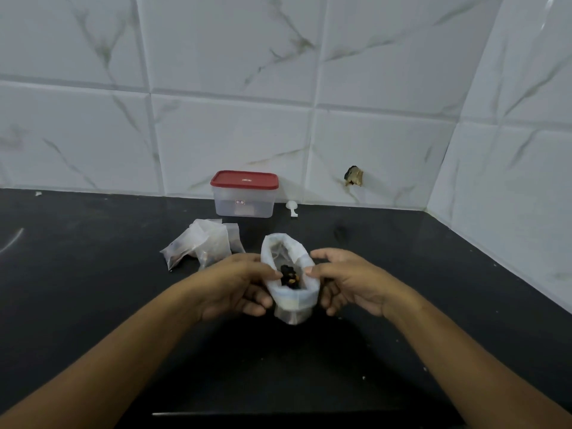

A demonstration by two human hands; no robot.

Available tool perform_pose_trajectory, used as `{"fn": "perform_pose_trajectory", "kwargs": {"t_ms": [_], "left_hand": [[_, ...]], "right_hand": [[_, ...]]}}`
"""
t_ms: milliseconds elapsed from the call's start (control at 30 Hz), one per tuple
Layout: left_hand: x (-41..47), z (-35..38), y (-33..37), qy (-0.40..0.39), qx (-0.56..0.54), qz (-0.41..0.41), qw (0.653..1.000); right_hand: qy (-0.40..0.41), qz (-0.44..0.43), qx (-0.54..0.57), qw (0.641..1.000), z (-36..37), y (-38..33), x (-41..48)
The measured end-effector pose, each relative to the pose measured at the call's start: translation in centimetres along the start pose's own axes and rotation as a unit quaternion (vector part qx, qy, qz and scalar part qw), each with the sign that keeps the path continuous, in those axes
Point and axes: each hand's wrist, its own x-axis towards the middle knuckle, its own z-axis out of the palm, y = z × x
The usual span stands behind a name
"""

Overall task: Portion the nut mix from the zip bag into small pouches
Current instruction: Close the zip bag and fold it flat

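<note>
Plastic zip bag (294, 311) sits between both hands, low over the table (93, 274), mouth wide open, its long way pointing away from the person. The left hand (238, 283) and right hand (349, 280) each pinch one side of its rim with curled fingers. The nut mix (289, 275) lies inside. The small pouches (204, 246) lie just behind the left hand, maybe partly filled.

This looks like a home kitchen. A dark stone counter (93, 305) runs along walls covered in large white tiles (232, 134) with grey marble veining, and the two tiled walls meet in a corner at the counter's far right. A clear plastic food box (244, 201) with a red lid (244, 180) stands at the counter's back edge, against the tiles.
</note>
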Motion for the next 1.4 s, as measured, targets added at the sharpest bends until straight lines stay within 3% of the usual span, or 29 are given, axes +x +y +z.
{"fn": "perform_pose_trajectory", "kwargs": {"t_ms": [100,167,233,333,400,500,633,800,933,1100,1400], "left_hand": [[0.6,-0.1,1.4,0.038,-0.123,-0.004,0.992],[1.1,-0.3,2.1,0.057,-0.168,-0.011,0.984],[1.4,-0.1,2.4,0.051,-0.216,-0.024,0.975],[1.2,1.0,3.3,0.013,-0.257,-0.028,0.966],[1.3,1.3,3.7,0.020,-0.255,-0.022,0.967],[1.6,0.6,3.7,0.049,-0.262,-0.014,0.964],[1.6,1.0,3.3,0.051,-0.239,0.002,0.970],[1.6,0.4,1.1,0.080,-0.112,-0.012,0.990],[0.5,-0.7,-0.9,0.072,0.029,-0.029,0.997],[2.1,-2.7,-1.5,0.142,0.075,-0.007,0.987],[6.8,-1.7,0.7,0.152,-0.101,-0.055,0.982]], "right_hand": [[0.075,-0.020,0.045,0.996,0.1,-0.9,0.9],[0.071,-0.026,0.068,0.995,0.6,-1.7,1.1],[0.052,-0.037,0.108,0.992,1.2,-2.5,1.3],[0.109,-0.042,0.155,0.981,1.0,-3.6,2.2],[0.125,-0.039,0.140,0.982,0.9,-3.9,2.3],[0.075,-0.035,0.126,0.989,1.2,-3.9,2.0],[0.145,-0.047,0.091,0.984,0.4,-3.4,2.2],[0.019,-0.037,-0.056,0.998,0.4,-1.6,1.1],[0.038,0.013,-0.119,0.992,-1.8,0.1,1.0],[0.149,0.019,-0.094,0.984,-3.5,1.0,2.6],[0.057,0.062,0.109,0.991,-2.0,0.9,6.2]]}}
